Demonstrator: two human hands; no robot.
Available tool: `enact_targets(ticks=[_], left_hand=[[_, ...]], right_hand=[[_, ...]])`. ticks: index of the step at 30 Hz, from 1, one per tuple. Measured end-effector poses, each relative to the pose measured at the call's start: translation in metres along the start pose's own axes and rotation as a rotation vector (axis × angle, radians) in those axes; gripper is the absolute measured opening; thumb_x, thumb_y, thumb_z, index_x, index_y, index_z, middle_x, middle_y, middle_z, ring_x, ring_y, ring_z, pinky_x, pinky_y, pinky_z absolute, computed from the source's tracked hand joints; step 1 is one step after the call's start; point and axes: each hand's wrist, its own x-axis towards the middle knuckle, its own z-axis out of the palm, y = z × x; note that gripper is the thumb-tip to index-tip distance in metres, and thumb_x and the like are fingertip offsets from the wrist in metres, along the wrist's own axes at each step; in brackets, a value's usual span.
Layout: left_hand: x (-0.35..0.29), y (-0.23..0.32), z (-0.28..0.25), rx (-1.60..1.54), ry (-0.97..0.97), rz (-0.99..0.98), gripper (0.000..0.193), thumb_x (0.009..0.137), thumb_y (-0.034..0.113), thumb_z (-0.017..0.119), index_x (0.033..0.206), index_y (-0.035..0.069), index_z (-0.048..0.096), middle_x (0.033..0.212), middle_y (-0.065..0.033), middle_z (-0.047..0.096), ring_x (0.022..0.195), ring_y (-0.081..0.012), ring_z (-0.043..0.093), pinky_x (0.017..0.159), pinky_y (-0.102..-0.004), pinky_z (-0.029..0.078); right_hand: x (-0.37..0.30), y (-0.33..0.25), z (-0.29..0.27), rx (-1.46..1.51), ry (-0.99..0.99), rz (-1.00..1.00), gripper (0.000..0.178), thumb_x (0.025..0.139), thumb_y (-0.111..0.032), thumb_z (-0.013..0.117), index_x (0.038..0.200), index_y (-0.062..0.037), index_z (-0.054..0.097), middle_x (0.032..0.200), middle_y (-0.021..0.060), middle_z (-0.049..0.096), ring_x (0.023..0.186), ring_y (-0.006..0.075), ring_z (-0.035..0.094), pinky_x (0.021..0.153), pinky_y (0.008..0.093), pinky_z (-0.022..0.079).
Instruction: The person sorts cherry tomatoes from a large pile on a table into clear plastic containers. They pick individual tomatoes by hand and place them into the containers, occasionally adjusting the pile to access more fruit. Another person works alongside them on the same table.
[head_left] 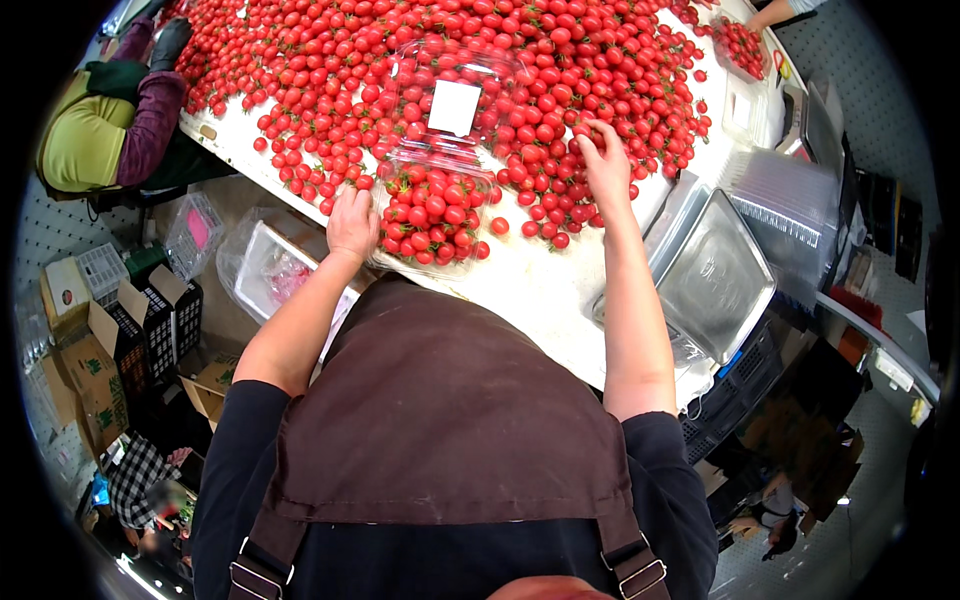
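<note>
A clear plastic clamshell box [482, 250] stands at the table's near edge, its base filled with red cherry tomatoes [430, 214]. The transparent lid [410, 75], bearing a white label [454, 108], is folded back over the loose tomatoes. My left hand [353, 225] is beside the box's left wall with its fingers curled; what they hold, if anything, is hidden. To the right of the box, my right hand [607, 165] reaches into the spread of loose tomatoes [550, 130], with thumb and fingertips closed around a cherry tomato.
Loose tomatoes cover much of the white table [530, 285]. On the right are a metal scale plate [718, 275], stacked clear boxes [785, 215] and another filled box [740, 50] near a person's hand. A gloved person [110, 130] works at the left. Cardboard boxes [85, 385] and crates stand below.
</note>
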Motion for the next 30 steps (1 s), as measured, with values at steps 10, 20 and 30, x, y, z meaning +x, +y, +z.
enact_targets(ticks=[10,20,30], left_hand=[[-0.003,-0.003,0.0,0.026,-0.021,-0.024,0.019,0.079,0.013,0.061,0.095,0.006,0.054,0.098,-0.0153,0.053,0.093,-0.036,0.056,0.082,-0.046,0.048],[-0.002,0.0,-0.003,-0.001,0.033,-0.009,0.017,0.079,0.012,0.062,0.094,0.007,0.054,0.096,-0.0147,0.052,0.093,-0.0348,0.056,0.082,-0.0441,0.049],[-0.004,-0.002,-0.001,0.008,0.081,0.015,0.021,0.078,0.01,0.061,0.097,0.006,0.055,0.097,-0.0161,0.054,0.095,-0.0353,0.058,0.084,-0.0441,0.049]], right_hand=[[-0.067,-0.063,-0.002,1.42,-0.485,0.553,0.036,0.102,-0.036,0.053,0.125,-0.0082,0.055,0.112,0.0112,0.062,0.086,0.0202,0.06,0.058,0.029,0.048],[-0.084,-0.128,0.106,0.033,-0.228,-0.564,0.029,0.086,-0.028,0.073,0.112,-0.0155,0.068,0.103,0.0092,0.06,0.093,0.0247,0.059,0.074,0.0374,0.05],[-0.109,-0.109,0.128,-0.385,-0.255,-0.85,0.041,0.08,-0.033,0.073,0.118,-0.0173,0.066,0.125,0.013,0.056,0.121,0.0339,0.048,0.095,0.0482,0.042]])
